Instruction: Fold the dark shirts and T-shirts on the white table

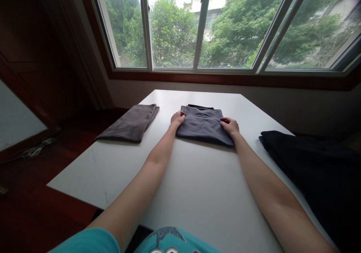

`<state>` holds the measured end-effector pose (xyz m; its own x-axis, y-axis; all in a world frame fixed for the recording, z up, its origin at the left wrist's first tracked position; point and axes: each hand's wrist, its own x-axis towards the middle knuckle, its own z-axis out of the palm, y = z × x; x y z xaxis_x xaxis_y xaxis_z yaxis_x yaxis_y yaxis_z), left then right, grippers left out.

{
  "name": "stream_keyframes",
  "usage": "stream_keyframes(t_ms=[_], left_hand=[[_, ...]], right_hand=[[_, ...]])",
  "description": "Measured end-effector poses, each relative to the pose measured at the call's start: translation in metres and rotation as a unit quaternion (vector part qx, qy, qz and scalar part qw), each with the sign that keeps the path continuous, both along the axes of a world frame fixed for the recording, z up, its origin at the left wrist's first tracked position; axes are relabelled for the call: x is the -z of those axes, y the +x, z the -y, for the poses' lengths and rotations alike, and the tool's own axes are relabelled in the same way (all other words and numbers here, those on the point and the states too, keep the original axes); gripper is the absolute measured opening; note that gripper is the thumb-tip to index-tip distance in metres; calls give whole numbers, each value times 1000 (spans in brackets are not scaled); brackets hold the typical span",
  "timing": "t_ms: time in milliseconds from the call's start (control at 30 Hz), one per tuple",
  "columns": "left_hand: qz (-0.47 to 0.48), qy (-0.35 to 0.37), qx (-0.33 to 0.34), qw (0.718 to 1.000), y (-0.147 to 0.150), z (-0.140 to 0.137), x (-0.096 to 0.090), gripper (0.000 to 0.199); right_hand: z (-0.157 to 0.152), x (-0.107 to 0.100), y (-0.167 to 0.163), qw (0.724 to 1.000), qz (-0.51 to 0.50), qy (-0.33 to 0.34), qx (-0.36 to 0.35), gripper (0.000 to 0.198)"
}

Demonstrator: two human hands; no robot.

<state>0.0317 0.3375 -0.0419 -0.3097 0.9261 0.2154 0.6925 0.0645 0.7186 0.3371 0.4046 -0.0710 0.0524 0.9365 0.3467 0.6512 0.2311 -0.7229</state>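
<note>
The grey garment [201,124] (lightly creased) lies folded on the table [194,185].

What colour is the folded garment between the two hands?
The folded garment is dark grey with a faint bluish tint, best seen in the head view.

I see from my remote station a turquoise shirt [188,241], its short sleeve [93,242], a mottled grey-blue print [168,233] and pale-rimmed circles [171,250].

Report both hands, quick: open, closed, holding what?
Left hand: fingers curled at the left edge of the folded gray cloth; grip cannot be told.
Right hand: fingers bent at its right edge; grip cannot be told.
</note>
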Motion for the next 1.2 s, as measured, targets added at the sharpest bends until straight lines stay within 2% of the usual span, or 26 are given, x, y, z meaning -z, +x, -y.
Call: stream_keyframes(t_ms=[1200], left_hand=[[-26,-9,2,1000,2,4,-3,23]], right_hand=[[-3,3,2,1000,-11,5,-10,33]])
